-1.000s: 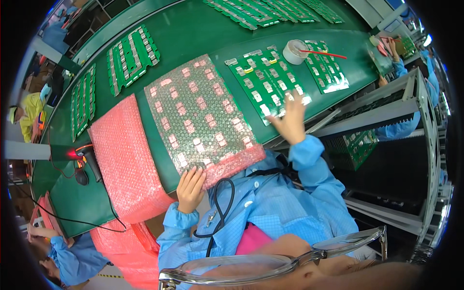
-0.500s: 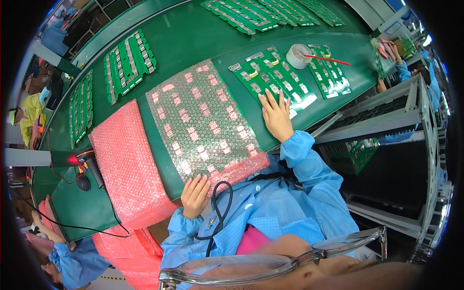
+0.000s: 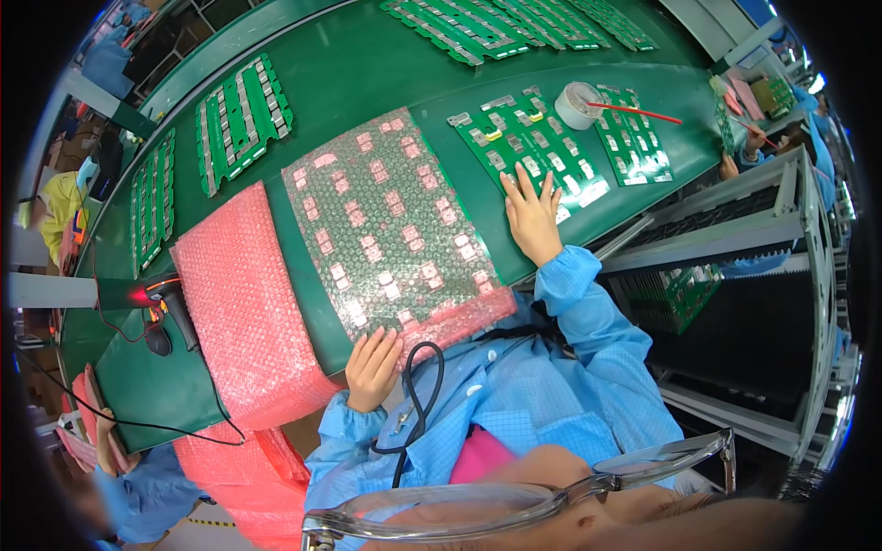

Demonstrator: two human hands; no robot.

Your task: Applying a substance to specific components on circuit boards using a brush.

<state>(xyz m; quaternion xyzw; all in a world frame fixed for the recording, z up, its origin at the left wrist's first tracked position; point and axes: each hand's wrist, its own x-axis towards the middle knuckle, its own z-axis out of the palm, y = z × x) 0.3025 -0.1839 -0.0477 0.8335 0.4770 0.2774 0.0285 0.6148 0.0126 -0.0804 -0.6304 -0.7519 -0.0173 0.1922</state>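
My left hand (image 3: pixel 373 369) lies with its fingers stretched over the near left corner of a pink bubble-wrap bag (image 3: pixel 459 317). Through the bag's clear plastic a green circuit board panel (image 3: pixel 372 223) shows rows of metal parts. My right hand (image 3: pixel 533 220) is open, its fingertips on the near edge of a bare circuit board panel (image 3: pixel 514 138). Touching that panel's far right side is a round white tub (image 3: pixel 577 106) with a red stick (image 3: pixel 634 112) across its rim. Another circuit board (image 3: pixel 636 142) lies just right of the tub.
A stack of pink bubble bags (image 3: pixel 243 294) hangs over the table's near edge. Beyond it lie circuit panels (image 3: pixel 241 124) and, at the far side, more panels (image 3: pixel 464 32). A handheld scanner (image 3: pixel 170 303) stands at left. A metal rack (image 3: pixel 735 220) flanks me on the right.
The bare panel, the neighbouring board and the tub have slid a little to the right, along with my right hand. The bagged panel has shifted slightly right. A co-worker at lower left has moved.
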